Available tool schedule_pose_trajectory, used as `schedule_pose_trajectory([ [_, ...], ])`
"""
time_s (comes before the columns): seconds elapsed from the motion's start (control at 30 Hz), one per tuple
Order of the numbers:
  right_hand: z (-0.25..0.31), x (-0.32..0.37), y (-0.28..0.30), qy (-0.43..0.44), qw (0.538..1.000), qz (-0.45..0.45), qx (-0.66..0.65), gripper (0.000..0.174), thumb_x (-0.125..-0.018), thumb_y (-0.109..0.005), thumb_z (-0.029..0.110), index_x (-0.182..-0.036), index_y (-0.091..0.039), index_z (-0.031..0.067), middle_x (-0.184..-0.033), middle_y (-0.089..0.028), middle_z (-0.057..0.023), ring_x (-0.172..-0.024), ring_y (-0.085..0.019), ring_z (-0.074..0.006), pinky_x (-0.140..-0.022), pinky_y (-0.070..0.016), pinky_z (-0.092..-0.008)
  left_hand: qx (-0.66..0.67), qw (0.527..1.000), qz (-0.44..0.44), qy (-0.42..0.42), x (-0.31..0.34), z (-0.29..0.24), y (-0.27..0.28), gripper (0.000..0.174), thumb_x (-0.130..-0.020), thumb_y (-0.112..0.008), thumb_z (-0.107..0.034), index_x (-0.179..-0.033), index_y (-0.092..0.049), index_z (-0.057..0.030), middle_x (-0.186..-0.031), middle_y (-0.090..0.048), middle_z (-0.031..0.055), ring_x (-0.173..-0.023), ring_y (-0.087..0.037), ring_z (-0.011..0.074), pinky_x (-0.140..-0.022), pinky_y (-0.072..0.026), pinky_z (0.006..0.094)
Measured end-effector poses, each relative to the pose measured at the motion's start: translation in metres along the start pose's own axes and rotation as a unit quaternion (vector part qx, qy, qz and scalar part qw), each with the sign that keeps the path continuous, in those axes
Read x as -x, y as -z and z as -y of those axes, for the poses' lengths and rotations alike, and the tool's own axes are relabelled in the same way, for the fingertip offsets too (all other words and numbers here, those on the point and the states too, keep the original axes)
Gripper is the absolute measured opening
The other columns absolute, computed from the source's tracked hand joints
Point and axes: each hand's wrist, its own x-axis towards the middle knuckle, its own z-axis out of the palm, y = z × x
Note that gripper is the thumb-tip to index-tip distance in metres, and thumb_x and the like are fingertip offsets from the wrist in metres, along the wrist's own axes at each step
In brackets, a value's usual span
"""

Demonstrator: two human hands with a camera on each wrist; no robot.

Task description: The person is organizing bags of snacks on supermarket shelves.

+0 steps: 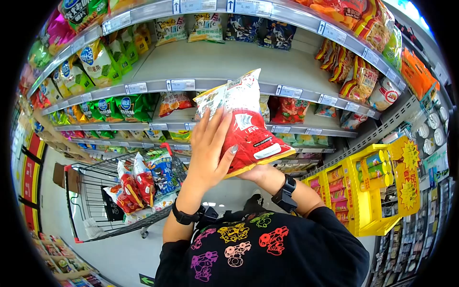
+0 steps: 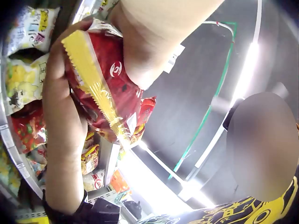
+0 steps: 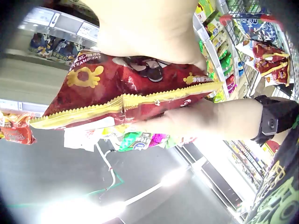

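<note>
A red and white snack bag (image 1: 253, 129) with yellow edges is up in front of the shelves, tilted, between both hands. My left hand (image 1: 210, 143) lies along its left side, fingers straight over the printed face and thumb spread toward its lower part. From below and behind, my right hand (image 1: 256, 173) holds the bag, most of its fingers hidden in the head view. In the left wrist view the right hand (image 2: 60, 79) shows wrapped round the far side, fingers bent over the bag's end. The yellow crimped edge (image 3: 159, 94) faces the right wrist camera.
At the left stands a wire shopping cart (image 1: 72, 210) with several red and white snack bags (image 1: 129, 191) and a blue bag (image 1: 164, 172) in it. Shelves (image 1: 191, 57) of bagged snacks curve across the front. A yellow display stand (image 1: 404, 158) is at the right.
</note>
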Motion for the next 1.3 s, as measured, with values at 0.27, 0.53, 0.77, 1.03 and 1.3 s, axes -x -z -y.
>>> schedule_pose_trajectory([
  [0.27,0.002,0.006,0.001,0.037,0.993,-0.008,0.110,0.059,-0.088,-0.031,0.052,-0.134,-0.031,0.0140,-0.137,-0.035,-0.0092,-0.123,-0.038,-0.0254,-0.103,-0.0286,-0.0439,0.009,1.000,-0.009,0.024,0.010,-0.006,0.002,0.061,-0.086,-0.040,-0.039,-0.133,-0.029,-0.0031,-0.136,-0.034,0.0148,-0.129,-0.019,0.0373,-0.101,-0.0082,0.0518],
  [0.53,0.028,0.039,0.016,0.011,0.979,-0.076,0.190,0.060,-0.088,-0.034,0.052,-0.131,-0.036,0.0110,-0.131,-0.043,-0.0111,-0.115,-0.047,-0.0265,-0.098,-0.0353,-0.0449,0.045,0.998,-0.036,0.018,0.005,-0.006,-0.007,0.063,-0.085,-0.038,-0.046,-0.130,-0.033,-0.0026,-0.131,-0.039,0.0143,-0.127,-0.023,0.0344,-0.100,-0.0064,0.0523],
  [0.77,0.079,0.095,-0.009,0.092,0.940,-0.171,0.281,0.060,-0.087,-0.035,0.053,-0.128,-0.040,0.0094,-0.128,-0.046,-0.0116,-0.110,-0.051,-0.0267,-0.093,-0.0412,-0.0448,0.070,0.995,0.021,-0.060,-0.030,-0.021,-0.035,0.067,-0.086,-0.037,-0.047,-0.132,-0.030,0.0012,-0.130,-0.041,0.0161,-0.127,-0.025,0.0327,-0.101,-0.0084,0.0479],
  [1.03,0.152,0.128,-0.067,0.285,0.786,-0.230,0.499,0.048,-0.091,-0.042,0.041,-0.125,-0.041,0.0072,-0.120,-0.051,-0.0081,-0.106,-0.052,-0.0173,-0.089,-0.0436,-0.0350,0.435,0.887,0.153,-0.004,-0.102,-0.039,-0.073,0.065,-0.091,-0.033,-0.043,-0.138,-0.014,-0.0010,-0.135,-0.034,0.0201,-0.112,-0.047,0.0323,-0.089,-0.0393,0.0376],
  [1.3,0.233,0.131,-0.111,0.367,0.420,-0.303,0.773,0.038,-0.090,-0.046,0.025,-0.118,-0.047,-0.0016,-0.104,-0.058,-0.0143,-0.095,-0.054,-0.0156,-0.084,-0.0410,-0.0270,0.638,0.681,0.250,0.258,-0.189,-0.046,-0.103,0.061,-0.089,-0.039,-0.039,-0.138,-0.016,-0.0110,-0.134,-0.031,0.0192,-0.105,-0.052,0.0349,-0.084,-0.0452,0.0479],
])
